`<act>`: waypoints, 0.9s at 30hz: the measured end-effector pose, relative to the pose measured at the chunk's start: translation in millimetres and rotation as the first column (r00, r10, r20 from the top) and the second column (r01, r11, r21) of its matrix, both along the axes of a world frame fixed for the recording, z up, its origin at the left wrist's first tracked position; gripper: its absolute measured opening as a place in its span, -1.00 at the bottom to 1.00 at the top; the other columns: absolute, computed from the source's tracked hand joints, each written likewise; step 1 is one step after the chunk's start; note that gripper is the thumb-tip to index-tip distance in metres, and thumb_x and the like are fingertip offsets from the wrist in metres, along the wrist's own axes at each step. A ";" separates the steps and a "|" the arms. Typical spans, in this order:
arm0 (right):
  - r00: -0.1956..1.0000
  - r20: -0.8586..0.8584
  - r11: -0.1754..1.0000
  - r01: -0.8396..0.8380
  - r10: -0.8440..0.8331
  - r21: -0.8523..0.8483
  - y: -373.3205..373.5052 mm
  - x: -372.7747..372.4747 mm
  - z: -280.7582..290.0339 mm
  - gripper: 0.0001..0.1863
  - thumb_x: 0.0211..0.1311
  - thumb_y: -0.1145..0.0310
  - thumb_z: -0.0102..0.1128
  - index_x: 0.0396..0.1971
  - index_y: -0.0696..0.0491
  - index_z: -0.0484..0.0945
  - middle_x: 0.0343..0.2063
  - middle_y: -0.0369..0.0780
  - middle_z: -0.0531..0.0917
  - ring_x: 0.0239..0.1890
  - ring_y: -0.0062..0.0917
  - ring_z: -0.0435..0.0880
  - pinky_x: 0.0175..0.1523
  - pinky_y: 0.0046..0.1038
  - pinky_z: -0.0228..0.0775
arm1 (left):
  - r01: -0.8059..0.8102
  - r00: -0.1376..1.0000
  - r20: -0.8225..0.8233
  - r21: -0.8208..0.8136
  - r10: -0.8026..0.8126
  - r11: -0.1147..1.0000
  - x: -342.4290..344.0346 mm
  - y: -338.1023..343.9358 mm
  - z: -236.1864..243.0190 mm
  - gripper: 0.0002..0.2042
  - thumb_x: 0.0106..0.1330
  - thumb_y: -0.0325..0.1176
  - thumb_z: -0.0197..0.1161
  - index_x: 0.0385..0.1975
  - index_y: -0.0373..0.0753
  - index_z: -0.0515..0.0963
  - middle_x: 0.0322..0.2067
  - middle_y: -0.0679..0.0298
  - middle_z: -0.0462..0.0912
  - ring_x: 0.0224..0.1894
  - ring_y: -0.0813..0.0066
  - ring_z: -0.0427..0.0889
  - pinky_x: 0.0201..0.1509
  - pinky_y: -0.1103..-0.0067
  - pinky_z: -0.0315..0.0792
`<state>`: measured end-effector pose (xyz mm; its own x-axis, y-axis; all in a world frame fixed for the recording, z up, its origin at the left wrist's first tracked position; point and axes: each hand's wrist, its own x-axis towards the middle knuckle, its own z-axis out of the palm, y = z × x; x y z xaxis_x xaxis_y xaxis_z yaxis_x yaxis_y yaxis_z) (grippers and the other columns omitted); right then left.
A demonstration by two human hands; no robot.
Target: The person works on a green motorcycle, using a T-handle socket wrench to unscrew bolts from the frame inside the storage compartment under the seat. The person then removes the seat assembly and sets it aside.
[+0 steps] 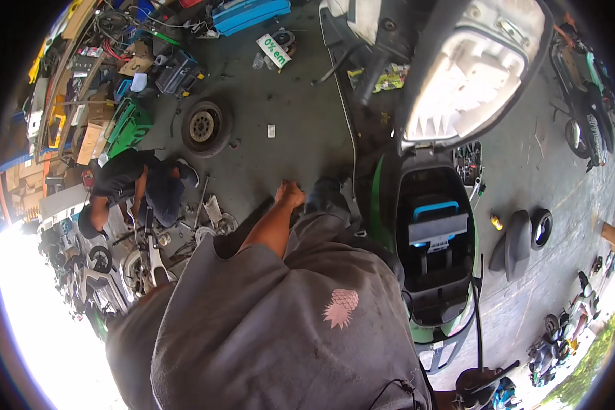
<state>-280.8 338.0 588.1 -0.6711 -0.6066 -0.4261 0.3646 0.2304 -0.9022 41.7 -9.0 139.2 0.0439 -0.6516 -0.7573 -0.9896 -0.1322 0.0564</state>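
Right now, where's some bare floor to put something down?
Past the left hand, between the wheel and the green scooter, around a small white item. Another lies between that scooter and the black motorbike, upper right. It's crowded around the crouching person.

The shirt was soft, matt grey cloth, creased across its folds, with a flat pale print on it. The scooter's side panel was smooth green plastic with a slight gloss. Its storage well was black plastic, and the handle inside was smooth blue plastic. The raised seat's underside looked like pale moulded plastic, though glare washed out its finish. The floor was matt and scuffed. The wheel had dull metal inside a matt rubber tyre; the crate was green plastic.
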 end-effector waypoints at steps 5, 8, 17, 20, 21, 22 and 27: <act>0.900 0.079 0.824 -0.425 0.428 0.375 -132.2 39.2 -29.6 -0.58 -0.05 0.16 0.32 -0.28 0.16 0.53 -0.76 -0.33 0.39 -0.70 -0.69 0.36 -0.55 -0.57 0.21 | 0.380 0.915 -0.175 0.065 -0.364 0.923 -1.2 -61.1 16.1 -0.35 0.08 -0.16 0.28 0.21 -0.16 0.25 0.24 0.09 0.20 0.24 0.12 0.29 0.29 0.36 0.25; 0.719 -0.090 0.676 -0.593 0.689 0.436 -236.8 82.0 -69.9 -0.67 -0.04 0.23 0.34 -0.32 0.11 0.56 -0.75 -0.24 0.44 -0.71 -0.56 0.39 -0.52 -0.53 0.23 | 0.482 0.691 -0.543 -0.144 -0.476 0.864 -18.7 -87.4 44.6 -0.22 -0.01 -0.12 0.38 0.25 -0.12 0.19 0.26 0.10 0.17 0.27 0.09 0.23 0.32 0.32 0.21; 0.393 -0.341 0.511 -0.757 0.854 0.407 -389.8 222.6 -130.3 -0.63 0.01 0.24 0.33 -0.21 0.13 0.58 -0.30 -0.05 0.62 -0.22 -0.18 0.61 -0.11 -0.26 0.42 | 0.114 0.104 -0.697 -0.700 -0.709 0.705 42.8 -143.7 144.2 -0.38 -0.09 -0.21 0.44 0.03 -0.16 0.38 -0.03 0.20 0.49 0.08 0.12 0.44 0.21 0.26 0.29; 0.545 -0.452 0.684 -0.689 0.706 0.239 -426.6 249.5 -168.0 -0.58 0.03 0.20 0.32 -0.17 0.17 0.57 -0.20 -0.02 0.61 -0.14 -0.16 0.60 -0.02 -0.28 0.41 | 0.119 0.078 -0.693 -0.707 -0.717 0.697 106.3 -186.9 125.2 -0.78 0.08 -0.29 0.34 -0.32 -0.21 0.52 -0.30 0.20 0.61 -0.30 0.13 0.61 -0.09 0.28 0.47; 0.620 -0.350 0.706 -0.670 0.702 0.229 -447.8 258.7 -176.3 -0.56 0.03 0.20 0.31 -0.12 0.16 0.54 -0.20 -0.01 0.60 -0.12 -0.15 0.59 0.00 -0.29 0.41 | 0.044 0.169 -0.607 -0.783 -0.777 0.621 127.0 -189.0 120.1 -0.80 0.14 -0.27 0.30 -0.38 -0.24 0.51 -0.34 0.17 0.61 -0.33 0.15 0.61 -0.16 0.29 0.47; 0.685 -0.260 0.732 -0.644 0.681 0.222 -462.8 268.1 -177.8 -0.53 0.04 0.20 0.31 -0.08 0.15 0.52 -0.19 0.00 0.60 -0.10 -0.15 0.58 0.02 -0.29 0.40 | -0.033 0.256 -0.512 -0.852 -0.820 0.522 139.8 -197.5 119.5 -0.80 0.20 -0.24 0.26 -0.44 -0.26 0.51 -0.38 0.14 0.60 -0.37 0.17 0.60 -0.23 0.30 0.47; 0.642 -0.347 0.730 -0.586 0.683 0.353 -516.9 289.0 -204.0 -0.47 0.06 0.18 0.30 0.02 0.11 0.46 -0.17 0.01 0.59 -0.07 -0.21 0.58 0.05 -0.33 0.40 | 0.214 0.741 -0.591 -0.243 -0.319 0.946 162.9 -287.7 112.5 -0.69 0.28 -0.14 0.17 -0.35 -0.32 0.49 -0.45 0.01 0.61 -0.35 0.08 0.61 -0.23 0.32 0.45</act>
